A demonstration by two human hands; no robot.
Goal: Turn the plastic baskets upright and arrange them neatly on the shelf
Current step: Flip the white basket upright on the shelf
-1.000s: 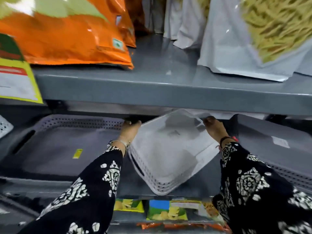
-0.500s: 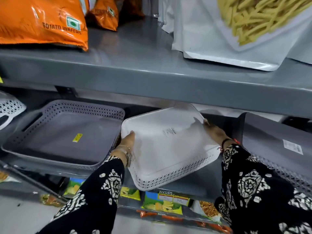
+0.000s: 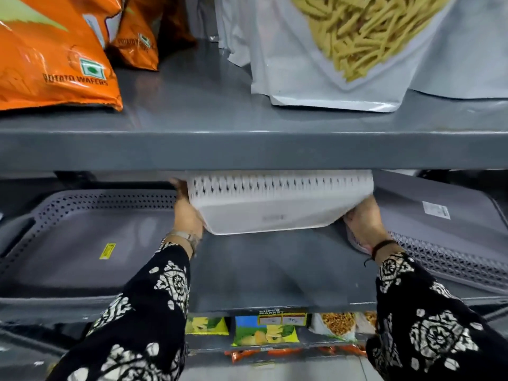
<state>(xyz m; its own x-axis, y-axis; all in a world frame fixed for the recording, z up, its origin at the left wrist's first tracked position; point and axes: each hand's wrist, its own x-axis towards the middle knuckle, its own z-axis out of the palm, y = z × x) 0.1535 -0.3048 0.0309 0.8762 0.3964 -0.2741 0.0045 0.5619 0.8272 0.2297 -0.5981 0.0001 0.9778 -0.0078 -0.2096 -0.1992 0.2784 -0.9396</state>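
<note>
A white perforated plastic basket (image 3: 275,207) is held above the middle shelf (image 3: 275,276), tipped so its solid base faces me and its rim runs under the upper shelf. My left hand (image 3: 187,213) grips its left end. My right hand (image 3: 362,221) grips its right end from below. A grey basket (image 3: 82,243) lies bottom up on the shelf to the left, with a yellow sticker. Another grey basket (image 3: 445,232) lies bottom up and tilted to the right, with a white label. The white basket's opening is hidden from me.
The upper shelf (image 3: 247,149) overhangs close above the white basket; orange wafer bags (image 3: 52,59) and white snack pouches (image 3: 343,50) stand on it. Snack packets (image 3: 264,331) fill the shelf below. Bare shelf surface lies between the two grey baskets.
The white basket was lifted off the shelf and turned, from lying bottom up and skewed to standing on edge, square to the shelf. Both hands shifted to its ends.
</note>
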